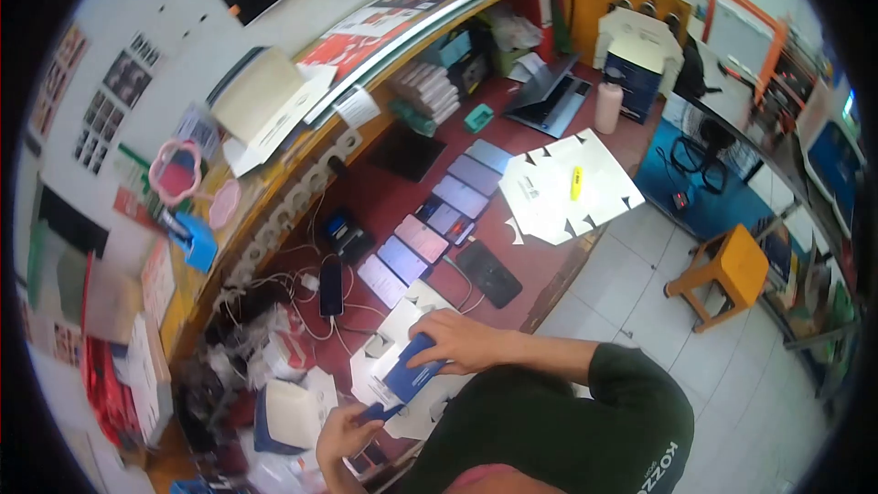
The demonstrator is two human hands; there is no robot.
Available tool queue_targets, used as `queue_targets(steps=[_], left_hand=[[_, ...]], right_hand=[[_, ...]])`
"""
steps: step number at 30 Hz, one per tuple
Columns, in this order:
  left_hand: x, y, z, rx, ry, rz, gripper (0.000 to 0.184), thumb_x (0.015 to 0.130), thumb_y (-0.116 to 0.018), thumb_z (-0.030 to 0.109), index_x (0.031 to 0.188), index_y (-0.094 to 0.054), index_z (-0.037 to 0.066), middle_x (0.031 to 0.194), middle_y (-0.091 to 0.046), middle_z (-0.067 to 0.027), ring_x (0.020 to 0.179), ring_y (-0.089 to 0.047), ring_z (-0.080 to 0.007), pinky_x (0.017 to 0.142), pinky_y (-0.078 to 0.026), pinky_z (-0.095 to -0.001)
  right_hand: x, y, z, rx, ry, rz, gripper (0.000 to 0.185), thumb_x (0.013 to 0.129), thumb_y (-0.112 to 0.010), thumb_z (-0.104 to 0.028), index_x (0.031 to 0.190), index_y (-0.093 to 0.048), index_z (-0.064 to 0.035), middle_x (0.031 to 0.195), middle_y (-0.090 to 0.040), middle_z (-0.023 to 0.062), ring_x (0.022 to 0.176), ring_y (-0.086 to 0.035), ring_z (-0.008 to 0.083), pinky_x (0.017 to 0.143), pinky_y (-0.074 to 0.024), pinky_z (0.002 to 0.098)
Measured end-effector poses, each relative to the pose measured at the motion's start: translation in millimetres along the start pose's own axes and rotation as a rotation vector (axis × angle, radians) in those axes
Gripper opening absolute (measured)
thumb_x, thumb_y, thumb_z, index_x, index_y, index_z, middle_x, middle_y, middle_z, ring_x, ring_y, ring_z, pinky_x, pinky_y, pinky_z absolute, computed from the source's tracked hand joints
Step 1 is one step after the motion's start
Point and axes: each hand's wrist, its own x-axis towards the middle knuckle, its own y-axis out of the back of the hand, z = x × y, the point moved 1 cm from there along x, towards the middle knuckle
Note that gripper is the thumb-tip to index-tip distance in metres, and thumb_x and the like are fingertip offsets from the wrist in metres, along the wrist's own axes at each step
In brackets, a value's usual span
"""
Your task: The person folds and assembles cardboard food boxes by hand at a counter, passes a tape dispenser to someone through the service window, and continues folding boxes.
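Near the desk's front edge my right hand (pixel 448 341) has its fingers wrapped round the upper end of a small blue box (pixel 409 373) with white print. My left hand (pixel 344 433) is at the lower left, its fingertips closed on a dark blue piece (pixel 380 413) beside the box's lower end. Under and behind the box lies a white cut cardboard sheet (pixel 370 368). A row of several phones (pixel 402 259) with lit screens runs diagonally beyond my hands, and a black phone (pixel 489 273) lies to their right.
A white flat sheet (pixel 585 185) holds a yellow cutter (pixel 576 183). Behind are an open laptop (pixel 551 101), a pink bottle (pixel 608 108) and stacked boxes (pixel 428 91). Cables and an open box (pixel 288 414) crowd the left. An orange stool (pixel 727 267) stands on the tiled floor.
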Motion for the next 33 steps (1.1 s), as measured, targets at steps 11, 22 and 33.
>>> queue_targets(steps=[11,22,33], left_hand=[[13.7,6.6,-32.3,0.353,0.346,0.188,0.023,0.073,-0.075,0.031,0.078,-0.073,0.009,0.064,-0.066,-0.0082,0.057,-0.063,-0.0235,0.056,-0.047,-0.0313],[13.9,-14.7,62.9,0.788,0.172,0.254,0.027,0.073,-0.072,0.034,0.086,-0.073,0.010,0.073,-0.068,-0.0107,0.072,-0.065,-0.0314,0.071,-0.049,-0.0372],[-6.3,13.0,-87.0,-0.551,-0.322,0.719,0.072,0.086,-0.063,0.046,0.134,-0.037,0.000,0.125,-0.053,-0.0180,0.116,-0.052,-0.0275,0.098,-0.040,-0.0391]], right_hand=[[21.2,-46.4,-20.7,-0.110,0.261,-0.118,0.030,0.071,-0.062,-0.011,0.096,-0.071,-0.0230,0.109,-0.050,0.0111,0.115,-0.043,0.0296,0.103,-0.0301,0.0450],[25.8,-48.3,-8.1,0.080,0.139,-0.251,0.038,0.070,-0.068,-0.010,0.107,-0.068,-0.0212,0.121,-0.047,0.0137,0.122,-0.041,0.0319,0.105,-0.0306,0.0422],[-25.1,-61.3,78.1,1.787,-0.439,0.345,0.061,0.091,-0.062,-0.020,0.143,-0.030,-0.0167,0.142,-0.035,0.0062,0.132,-0.034,0.0230,0.105,-0.0334,0.0509]])
